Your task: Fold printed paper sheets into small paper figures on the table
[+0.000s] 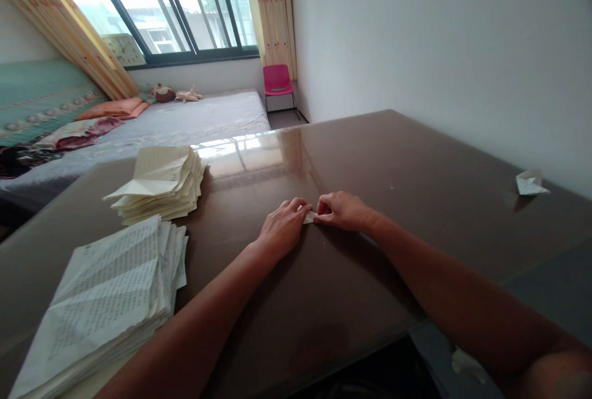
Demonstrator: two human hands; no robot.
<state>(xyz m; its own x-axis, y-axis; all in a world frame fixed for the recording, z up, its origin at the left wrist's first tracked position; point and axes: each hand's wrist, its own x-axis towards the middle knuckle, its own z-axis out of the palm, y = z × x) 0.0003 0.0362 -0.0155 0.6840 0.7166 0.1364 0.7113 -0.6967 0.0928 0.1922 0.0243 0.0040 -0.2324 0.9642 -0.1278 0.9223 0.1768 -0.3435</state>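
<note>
Between my two hands a small folded piece of pale paper point(310, 217) lies low on the brown table point(361, 164). My left hand point(285, 224) has its fingers closed on the paper's left end. At its right end, my right hand point(341, 210) pinches the edge with thumb and finger. Most of the paper is covered by my fingers, so its full shape is hidden. Off to the right, near the wall, stands a folded white paper piece point(531, 183).
On the left are a stack of printed white sheets point(102, 294) and, behind it, a stack of cream sheets point(160, 177). Past the table are a bed point(217, 112) and a pink chair point(278, 81). A white wall point(444, 47) borders the table's right side.
</note>
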